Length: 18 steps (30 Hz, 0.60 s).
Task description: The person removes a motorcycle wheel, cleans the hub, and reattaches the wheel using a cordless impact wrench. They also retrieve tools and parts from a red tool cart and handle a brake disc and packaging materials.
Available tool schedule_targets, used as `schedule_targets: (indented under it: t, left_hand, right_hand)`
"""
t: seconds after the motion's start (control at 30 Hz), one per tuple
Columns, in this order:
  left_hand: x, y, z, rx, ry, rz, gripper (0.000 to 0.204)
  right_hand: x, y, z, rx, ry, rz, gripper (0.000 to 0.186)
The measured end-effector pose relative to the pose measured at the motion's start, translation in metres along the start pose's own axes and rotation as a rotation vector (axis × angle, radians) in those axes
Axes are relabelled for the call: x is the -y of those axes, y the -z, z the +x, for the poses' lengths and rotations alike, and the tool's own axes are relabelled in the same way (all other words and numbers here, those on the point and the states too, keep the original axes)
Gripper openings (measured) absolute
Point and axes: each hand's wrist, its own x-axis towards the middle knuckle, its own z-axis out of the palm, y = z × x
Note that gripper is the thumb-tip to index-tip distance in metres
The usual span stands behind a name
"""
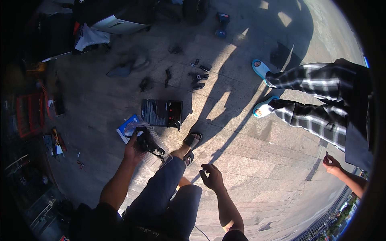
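Observation:
My left hand (134, 150) grips a black mechanical part (149, 143) with a small bracket sticking out to the right, held above my left knee. Under it lies a clear plastic bag (138, 127) on a blue and white box (125, 127). My right hand (212, 176) hangs free above the paving, fingers loosely curled, holding nothing. An open black case (161, 113) with small parts inside lies on the ground just past the bag. My feet in sandals (192, 141) stand beside it.
Another person in checked trousers (311, 100) and light blue slippers (261, 69) stands at the right; their hand (331, 164) shows lower right. Loose black parts (198, 76) and a blue power drill (222, 25) lie on the paving farther off. Red crates (30, 114) are left.

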Motion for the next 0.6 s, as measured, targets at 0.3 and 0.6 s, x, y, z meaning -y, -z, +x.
schedule_targets:
  t: [0.3, 0.6]
  left_hand:
    - [0.054, -0.064, 0.243, 0.04, -0.103, -0.127, 0.044]
    - [0.114, -0.146, 0.548, 0.053, -0.148, 0.005, 0.028]
  right_hand:
    - [-0.007, 0.162, 0.201, 0.033, -0.15, -0.007, 0.023]
    - [-0.061, 0.292, 0.404, 0.077, -0.006, -0.274, 0.023]
